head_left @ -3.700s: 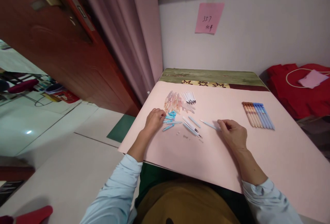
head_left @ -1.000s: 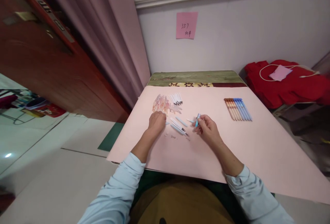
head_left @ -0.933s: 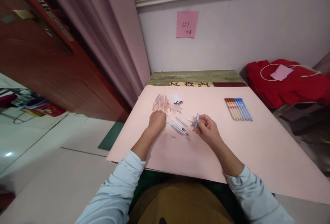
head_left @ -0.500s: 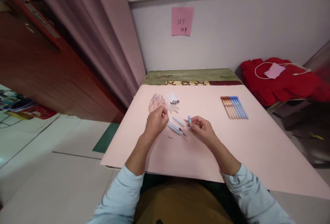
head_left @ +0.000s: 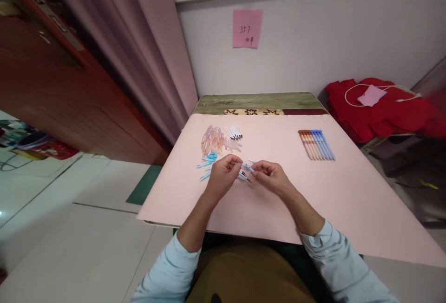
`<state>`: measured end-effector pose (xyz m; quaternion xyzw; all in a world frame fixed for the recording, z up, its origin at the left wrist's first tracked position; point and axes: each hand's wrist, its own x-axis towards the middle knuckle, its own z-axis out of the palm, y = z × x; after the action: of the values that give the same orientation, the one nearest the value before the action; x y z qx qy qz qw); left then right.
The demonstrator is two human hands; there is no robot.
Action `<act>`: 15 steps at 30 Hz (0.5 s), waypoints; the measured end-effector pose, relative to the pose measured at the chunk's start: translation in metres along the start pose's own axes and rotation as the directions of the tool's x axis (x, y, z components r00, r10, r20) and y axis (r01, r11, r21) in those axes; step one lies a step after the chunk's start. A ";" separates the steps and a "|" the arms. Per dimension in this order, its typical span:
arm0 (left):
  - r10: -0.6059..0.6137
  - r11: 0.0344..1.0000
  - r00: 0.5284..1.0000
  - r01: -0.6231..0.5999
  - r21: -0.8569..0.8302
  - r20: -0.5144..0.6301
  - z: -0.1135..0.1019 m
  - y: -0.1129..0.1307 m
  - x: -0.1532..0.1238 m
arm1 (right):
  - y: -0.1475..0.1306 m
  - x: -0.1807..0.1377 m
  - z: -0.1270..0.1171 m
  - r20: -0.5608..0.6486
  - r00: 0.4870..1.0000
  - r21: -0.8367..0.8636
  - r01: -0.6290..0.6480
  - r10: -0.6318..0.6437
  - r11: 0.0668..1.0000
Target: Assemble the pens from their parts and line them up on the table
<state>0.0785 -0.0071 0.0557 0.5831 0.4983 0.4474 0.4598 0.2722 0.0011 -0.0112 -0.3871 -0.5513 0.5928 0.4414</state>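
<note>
Above the near middle of the table my right hand (head_left: pixel 271 176) is closed in a pinch on a light blue pen part (head_left: pixel 248 167). My left hand (head_left: pixel 225 176) meets it from the other side, its thumb and forefinger pressed together at the part's left end. Whatever those fingertips hold is too small to make out. Beneath the hands lie white pen refills (head_left: pixel 244 175) with dark ends, partly covered. Bright blue pen pieces (head_left: pixel 211 157) lie beyond the left wrist, with light blue tubes (head_left: pixel 205 176) beside them.
Clear, patterned pen barrels (head_left: pixel 212 140) are heaped at the back left. White refills with black ends (head_left: pixel 233 132) fan out beside them. A row of brown-topped and blue-topped pens (head_left: pixel 316 145) lies at the right. Red cloth (head_left: pixel 386 112) is piled past the table's right edge.
My left hand has moved right and toward me, from beside the barrels to the blue part. My right hand has shifted slightly left, and the part has tilted from upright.
</note>
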 end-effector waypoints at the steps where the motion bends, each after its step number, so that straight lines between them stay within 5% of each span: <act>1: 0.006 1.000 1.000 -0.006 0.016 0.011 0.000 0.000 -0.001 | 0.000 0.000 0.000 0.006 1.000 0.004 0.000 0.000 1.000; 15: 0.233 0.824 0.966 -0.257 0.506 0.111 -0.006 0.003 -0.001 | -0.010 -0.001 0.003 0.045 0.999 0.062 0.021 -0.024 0.998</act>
<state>0.0733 -0.0082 0.0597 0.7537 0.5105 0.3397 0.2364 0.2705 -0.0010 -0.0014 -0.3534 -0.5472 0.6132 0.4468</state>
